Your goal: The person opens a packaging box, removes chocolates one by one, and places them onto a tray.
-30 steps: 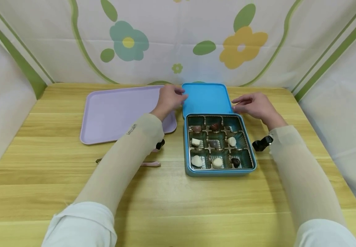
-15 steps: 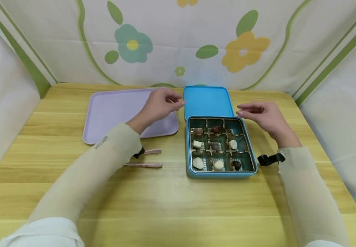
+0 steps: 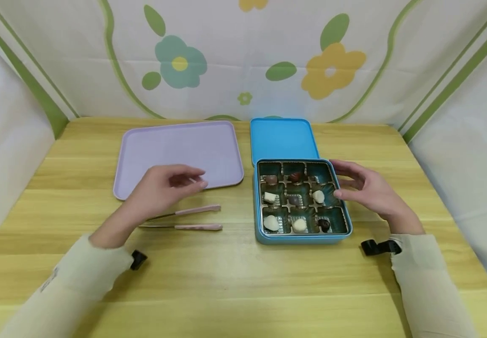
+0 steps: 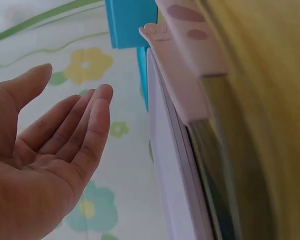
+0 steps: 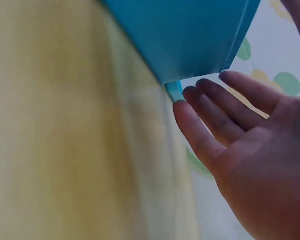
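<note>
1. The left hand (image 3: 159, 188) hovers over the wooden table (image 3: 226, 281), just above the pink tongs (image 3: 184, 218) and over the near edge of the lilac tray (image 3: 180, 152). Its fingers are loose and slightly bent, holding nothing.
2. In the left wrist view the same hand (image 4: 45, 165) shows an open palm with the fingers together and almost straight; the pink handle end of the tongs (image 4: 185, 55) lies just beside them, not touched.
3. The tongs lie flat on the table between the tray and the table's near edge, pink handles pointing towards the chocolate box (image 3: 301, 237), metal tips under the left hand.
4. The right hand (image 3: 368, 190) is at the right side of the blue chocolate box, fingers spread and relaxed, grasping nothing. The fingertips sit at the box's right rim; whether they touch it is hard to tell from the head view.
5. The right wrist view shows the hand (image 5: 250, 155) open, its fingertips close to a blue corner of the box (image 5: 185, 35), apparently a small gap apart.
6. The box stands open on the table right of the tray, with chocolates (image 3: 270, 222) in several of its nine compartments.
7. Its blue lid (image 3: 283, 138) lies flat directly behind it, touching the box's far edge.
</note>
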Demonstrator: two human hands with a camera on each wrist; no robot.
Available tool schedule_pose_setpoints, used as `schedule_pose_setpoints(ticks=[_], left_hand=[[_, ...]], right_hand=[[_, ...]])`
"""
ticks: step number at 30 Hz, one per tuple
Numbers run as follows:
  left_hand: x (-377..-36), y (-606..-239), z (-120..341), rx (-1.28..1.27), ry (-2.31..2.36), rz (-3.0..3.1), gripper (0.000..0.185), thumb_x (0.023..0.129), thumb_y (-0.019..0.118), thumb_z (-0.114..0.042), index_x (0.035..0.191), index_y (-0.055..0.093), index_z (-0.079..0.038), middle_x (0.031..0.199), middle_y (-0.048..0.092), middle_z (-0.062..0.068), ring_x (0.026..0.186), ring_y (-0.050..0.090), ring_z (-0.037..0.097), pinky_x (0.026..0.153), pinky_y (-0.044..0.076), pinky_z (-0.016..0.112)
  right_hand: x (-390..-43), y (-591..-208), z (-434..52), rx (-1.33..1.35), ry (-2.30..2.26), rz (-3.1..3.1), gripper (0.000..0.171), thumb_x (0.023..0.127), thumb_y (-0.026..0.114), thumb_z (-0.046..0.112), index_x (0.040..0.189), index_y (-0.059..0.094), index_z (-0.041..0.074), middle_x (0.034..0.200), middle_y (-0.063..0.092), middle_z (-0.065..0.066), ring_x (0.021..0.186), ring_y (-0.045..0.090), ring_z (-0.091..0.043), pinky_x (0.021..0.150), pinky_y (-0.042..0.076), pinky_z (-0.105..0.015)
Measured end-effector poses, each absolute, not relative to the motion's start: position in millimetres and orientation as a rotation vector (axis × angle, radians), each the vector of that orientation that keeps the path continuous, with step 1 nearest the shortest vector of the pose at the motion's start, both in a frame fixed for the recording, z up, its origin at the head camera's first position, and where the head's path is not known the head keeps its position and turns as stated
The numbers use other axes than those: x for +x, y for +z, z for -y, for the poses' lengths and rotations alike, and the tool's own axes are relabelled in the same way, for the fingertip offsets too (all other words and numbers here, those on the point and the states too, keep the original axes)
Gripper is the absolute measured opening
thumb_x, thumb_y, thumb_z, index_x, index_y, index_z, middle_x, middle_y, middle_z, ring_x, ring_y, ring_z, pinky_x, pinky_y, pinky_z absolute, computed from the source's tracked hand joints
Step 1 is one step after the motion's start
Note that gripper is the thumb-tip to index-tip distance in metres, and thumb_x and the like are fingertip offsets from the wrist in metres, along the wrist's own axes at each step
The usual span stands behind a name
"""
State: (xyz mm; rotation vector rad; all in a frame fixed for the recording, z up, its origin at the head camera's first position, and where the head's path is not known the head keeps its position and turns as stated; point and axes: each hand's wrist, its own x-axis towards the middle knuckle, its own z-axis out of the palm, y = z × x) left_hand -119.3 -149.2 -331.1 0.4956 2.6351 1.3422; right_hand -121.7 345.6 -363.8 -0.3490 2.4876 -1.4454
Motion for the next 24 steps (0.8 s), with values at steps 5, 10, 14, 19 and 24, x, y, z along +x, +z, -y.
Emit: schedule_pose_setpoints(ticks=[5, 10, 14, 19, 24], left_hand=[[-93, -344, 180, 0.461, 1.328, -2.698, 0.033, 0.099, 0.081, -0.025, 0.128, 0.079, -0.010, 0.125, 0.079, 0.008, 0.104, 0.076, 0.016, 0.090, 0.059, 0.017], [-80, -357, 201, 0.491, 1.233, -2.707, 0.040, 0.096, 0.085, -0.026, 0.132, 0.076, -0.010, 0.130, 0.077, 0.007, 0.115, 0.074, 0.028, 0.096, 0.060, 0.028], [-74, -364, 209, 0.571, 1.182, -2.683, 0.049, 0.090, 0.091, -0.025, 0.133, 0.075, -0.011, 0.128, 0.075, 0.005, 0.115, 0.071, 0.027, 0.096, 0.061, 0.033], [-74, -371, 213, 0.672, 1.146, -2.644, 0.057, 0.086, 0.094, -0.025, 0.137, 0.073, -0.011, 0.125, 0.073, 0.002, 0.112, 0.068, 0.021, 0.094, 0.059, 0.031], [-76, -373, 215, 0.745, 1.094, -2.642, 0.060, 0.085, 0.095, -0.025, 0.138, 0.072, -0.010, 0.126, 0.073, 0.004, 0.112, 0.068, 0.022, 0.093, 0.057, 0.031]], right_hand=[[-120, -373, -350, -0.441, -1.430, -2.456, 0.088, 0.095, 0.079, -0.001, 0.170, 0.034, 0.013, 0.169, 0.041, -0.017, 0.134, 0.052, 0.007, 0.106, 0.047, -0.009], [-122, -378, -353, -0.530, -1.421, -2.450, 0.098, 0.089, 0.082, -0.005, 0.171, 0.030, 0.012, 0.170, 0.040, -0.017, 0.138, 0.050, 0.004, 0.110, 0.042, -0.009], [-121, -378, -354, -0.560, -1.405, -2.430, 0.113, 0.082, 0.087, -0.007, 0.173, 0.025, 0.017, 0.174, 0.033, -0.018, 0.144, 0.044, 0.006, 0.114, 0.038, -0.008], [-116, -378, -354, -0.555, -1.339, -2.426, 0.132, 0.076, 0.092, -0.006, 0.175, 0.010, 0.025, 0.181, 0.017, -0.012, 0.155, 0.031, 0.003, 0.114, 0.032, -0.004], [-108, -376, -352, -0.589, -1.295, -2.405, 0.146, 0.073, 0.095, -0.004, 0.174, -0.005, 0.030, 0.184, -0.007, -0.006, 0.166, 0.011, -0.045, 0.113, 0.030, -0.001]])
